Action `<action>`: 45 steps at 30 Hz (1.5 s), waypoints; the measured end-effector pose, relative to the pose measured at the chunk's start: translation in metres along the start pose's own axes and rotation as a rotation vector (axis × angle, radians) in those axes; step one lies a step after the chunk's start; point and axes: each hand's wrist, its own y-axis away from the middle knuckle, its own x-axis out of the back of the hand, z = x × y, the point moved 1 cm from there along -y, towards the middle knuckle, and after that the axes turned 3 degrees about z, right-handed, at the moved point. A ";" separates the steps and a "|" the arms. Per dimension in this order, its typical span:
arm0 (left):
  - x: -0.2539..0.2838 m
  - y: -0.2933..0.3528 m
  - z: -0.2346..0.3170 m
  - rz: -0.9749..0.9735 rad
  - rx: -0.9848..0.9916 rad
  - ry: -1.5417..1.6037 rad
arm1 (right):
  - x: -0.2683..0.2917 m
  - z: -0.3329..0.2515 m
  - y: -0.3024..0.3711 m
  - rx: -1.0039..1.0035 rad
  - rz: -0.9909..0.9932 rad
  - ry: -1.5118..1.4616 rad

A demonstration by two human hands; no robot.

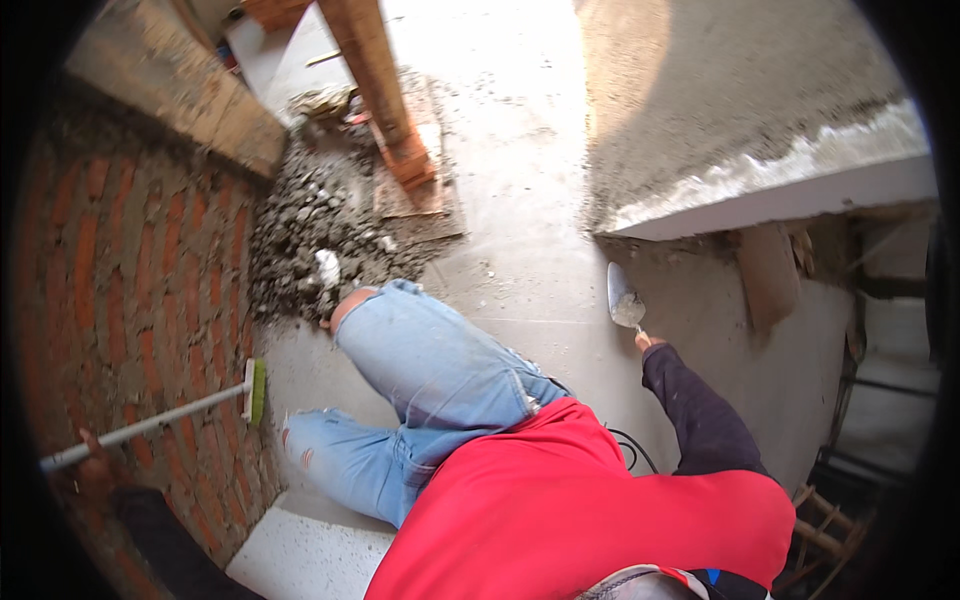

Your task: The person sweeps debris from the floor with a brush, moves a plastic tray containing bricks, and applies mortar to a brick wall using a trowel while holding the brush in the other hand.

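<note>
My right hand [649, 342] grips the handle of a metal trowel [622, 296] that carries a lump of grey mortar, held close to a freshly plastered low wall [690, 310]. My left hand [95, 468] holds the long pale handle of a broom [150, 425], whose green head [255, 390] rests against the red brick wall [140, 290]. I wear a red shirt, dark sleeves and torn light jeans, with one knee bent over the floor.
A heap of grey rubble and mortar [320, 230] lies by the brick wall's base. A stack of bricks and a wooden post [385, 90] stand behind it. A wide plastered ledge with a white edge [780, 180] is at right. A wooden frame [825, 520] sits lower right.
</note>
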 end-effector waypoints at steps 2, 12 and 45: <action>0.032 -0.010 0.032 0.319 -0.081 0.170 | -0.020 -0.072 0.011 0.085 -0.150 0.034; 0.023 -0.009 0.035 0.474 -0.130 0.159 | -0.104 -0.453 -0.040 0.725 -0.094 0.036; 0.002 -0.009 0.014 0.278 -0.052 0.052 | -0.110 -0.650 -0.060 0.993 -0.036 0.367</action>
